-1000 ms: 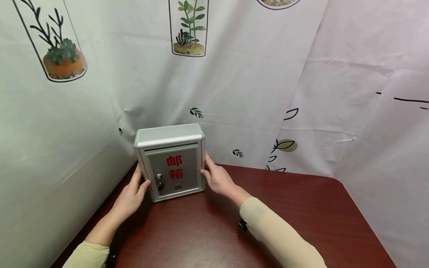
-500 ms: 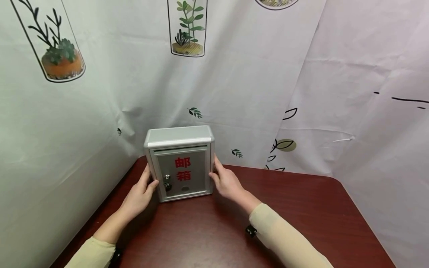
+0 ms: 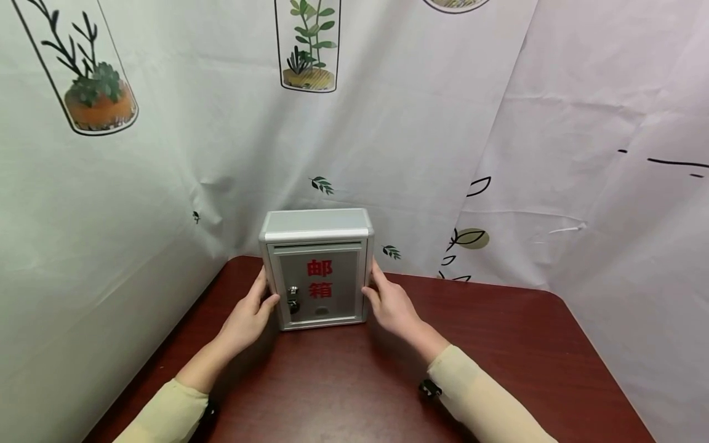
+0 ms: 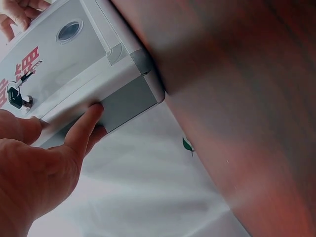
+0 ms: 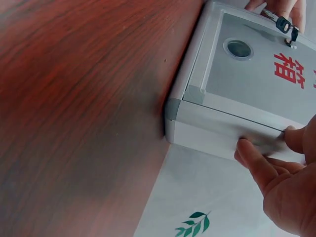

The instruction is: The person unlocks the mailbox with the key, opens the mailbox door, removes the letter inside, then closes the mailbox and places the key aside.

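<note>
A silver-grey metal mailbox [image 3: 318,271] with red characters on its front door stands upright on the dark red table, near the back. Keys with dark heads [image 5: 283,24] hang from the lock [image 3: 293,290] at the door's left side. My left hand [image 3: 244,320] grips the mailbox's left side, fingers along the side wall and thumb at the front edge. On the opposite side, my right hand [image 3: 394,306] holds it the same way, thumb by the front frame. The mailbox's back is hidden. Its lower edge appears to rest on the table in both wrist views.
The dark red wooden table [image 3: 498,344] has a rounded far right corner and runs on to the right of the mailbox. White cloth [image 3: 399,154] printed with plants hangs close behind and along the left side.
The mailbox has shifted to the right across the table between both hands and turned slightly to face more squarely forward. Both hands and sleeves moved right with it.
</note>
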Motion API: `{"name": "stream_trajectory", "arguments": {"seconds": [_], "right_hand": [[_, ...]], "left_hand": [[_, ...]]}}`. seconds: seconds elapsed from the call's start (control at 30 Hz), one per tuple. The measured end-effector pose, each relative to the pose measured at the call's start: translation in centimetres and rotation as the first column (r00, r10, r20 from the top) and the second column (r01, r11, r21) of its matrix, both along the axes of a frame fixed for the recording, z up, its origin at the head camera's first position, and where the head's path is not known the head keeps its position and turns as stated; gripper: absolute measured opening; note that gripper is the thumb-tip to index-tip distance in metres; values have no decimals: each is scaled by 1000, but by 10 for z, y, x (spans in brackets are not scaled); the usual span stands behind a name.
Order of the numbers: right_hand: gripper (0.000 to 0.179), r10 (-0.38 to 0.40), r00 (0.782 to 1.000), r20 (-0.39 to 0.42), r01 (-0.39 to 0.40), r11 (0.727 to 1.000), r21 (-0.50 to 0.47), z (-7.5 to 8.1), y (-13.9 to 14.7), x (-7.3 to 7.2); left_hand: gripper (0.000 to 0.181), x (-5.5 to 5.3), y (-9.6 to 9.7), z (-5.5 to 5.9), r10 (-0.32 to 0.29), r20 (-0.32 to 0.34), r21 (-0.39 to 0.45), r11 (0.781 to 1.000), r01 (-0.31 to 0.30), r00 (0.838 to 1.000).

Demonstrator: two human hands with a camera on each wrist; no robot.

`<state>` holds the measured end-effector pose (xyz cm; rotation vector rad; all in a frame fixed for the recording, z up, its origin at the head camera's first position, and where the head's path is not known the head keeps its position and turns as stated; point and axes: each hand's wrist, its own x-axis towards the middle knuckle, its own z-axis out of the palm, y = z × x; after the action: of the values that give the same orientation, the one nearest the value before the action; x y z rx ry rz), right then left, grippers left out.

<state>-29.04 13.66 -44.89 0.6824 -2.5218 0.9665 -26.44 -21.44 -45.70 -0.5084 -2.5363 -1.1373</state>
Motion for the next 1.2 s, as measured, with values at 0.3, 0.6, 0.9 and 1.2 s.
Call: {"name": "stream_trajectory", "arguments": {"seconds": [0.3,0.6,0.9,1.2], "right_hand": [[78,-49,999,-1,49,999,-12,-1,19,10],[75,-99,994,-43,98,995,-22,-3,37,18],[73,-145,987,-67,143,989,-26,-6,53,26],[77,-178,982,-57,176,984,-34,-6,68,35]], "left_hand": [[78,-8,18,-1,-38,-7,7,999,38,999],[79,-13,36,1,-63,29,16,998,63,998],[77,-18,53,-3,-95,9,14,995,95,995],[79,-22,70,-3,-152,18,49,987,151,988]]}}
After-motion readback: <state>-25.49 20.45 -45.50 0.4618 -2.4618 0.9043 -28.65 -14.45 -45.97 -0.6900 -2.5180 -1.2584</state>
